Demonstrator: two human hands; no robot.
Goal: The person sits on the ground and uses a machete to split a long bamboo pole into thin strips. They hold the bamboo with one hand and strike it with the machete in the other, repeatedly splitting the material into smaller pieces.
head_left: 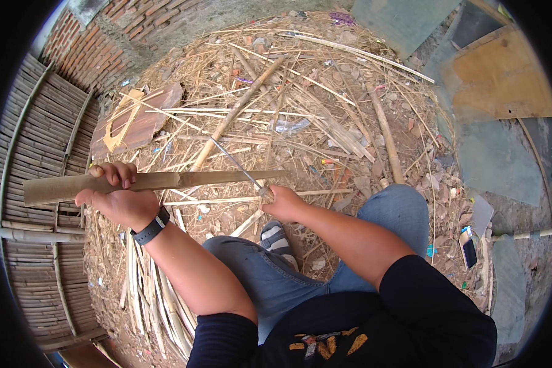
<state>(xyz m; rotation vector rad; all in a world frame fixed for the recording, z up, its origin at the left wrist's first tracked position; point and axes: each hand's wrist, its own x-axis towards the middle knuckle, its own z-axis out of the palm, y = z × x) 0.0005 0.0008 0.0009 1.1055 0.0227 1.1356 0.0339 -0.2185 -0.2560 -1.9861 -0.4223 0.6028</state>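
Note:
My left hand [124,207], with a dark watch on its wrist, grips a long split bamboo piece [159,180] near its wide left end. The bamboo lies roughly level across the view and narrows toward the right. My right hand [284,205] is closed round the handle of a long thin-bladed knife [235,164]. Its blade slants up and to the left, crossing the bamboo near the narrow end. Whether the edge touches the bamboo I cannot tell. Both things are held above the littered ground, in front of my bent knees.
Bamboo poles [242,110] and thin strips cover the ground ahead. A bundle of split strips [156,294] lies by my left side. Slatted bamboo fencing [34,141] stands left, grey sheets [500,159] right. A phone [469,251] rests near my right knee.

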